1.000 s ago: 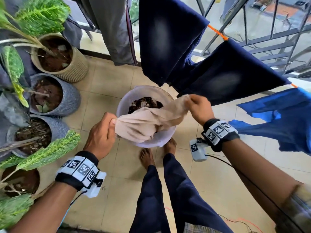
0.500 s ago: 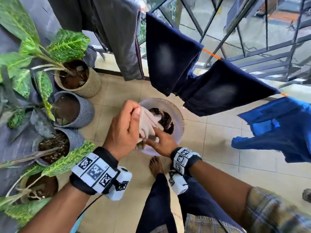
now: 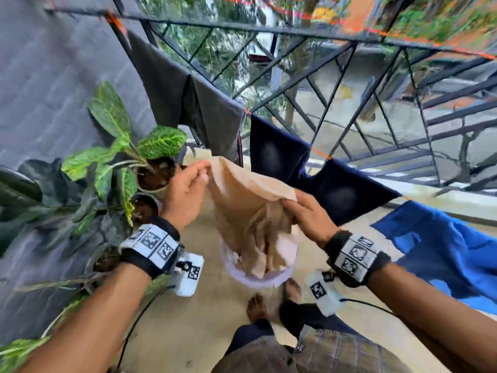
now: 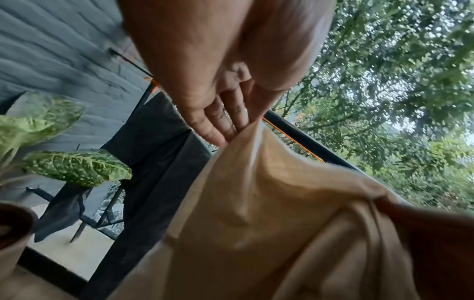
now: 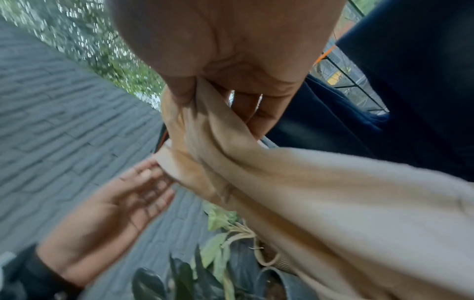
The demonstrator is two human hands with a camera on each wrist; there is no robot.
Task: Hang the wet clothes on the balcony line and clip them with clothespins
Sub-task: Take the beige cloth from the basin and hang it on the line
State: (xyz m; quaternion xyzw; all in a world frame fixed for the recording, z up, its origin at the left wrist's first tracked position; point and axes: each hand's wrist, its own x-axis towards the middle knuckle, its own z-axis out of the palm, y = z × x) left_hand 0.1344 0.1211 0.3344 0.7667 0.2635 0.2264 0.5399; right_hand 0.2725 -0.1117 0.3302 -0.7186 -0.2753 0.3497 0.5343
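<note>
A wet beige cloth [image 3: 250, 208] hangs stretched between both hands above a pale plastic basin [image 3: 258, 278] on the floor. My left hand [image 3: 188, 184] pinches its upper left corner between thumb and fingers [image 4: 228, 125]. My right hand [image 3: 301, 211] grips the cloth's right edge, the cloth [image 5: 295, 182] bunched in its curled fingers. The orange line [image 3: 320, 154] runs along the railing behind, carrying a grey garment [image 3: 188, 103], dark navy clothes [image 3: 336, 189] and a blue cloth [image 3: 441, 251]. No clothespin is in view.
Potted plants [image 3: 134, 162] with spotted green leaves stand along the grey wall at the left. The black metal railing [image 3: 349, 90] closes the balcony beyond the line. My bare feet [image 3: 269, 302] stand on the tiled floor just behind the basin.
Both hands have lifted the beige cloth up out of the basin and pulled it apart. The head view has tilted up toward the railing and line.
</note>
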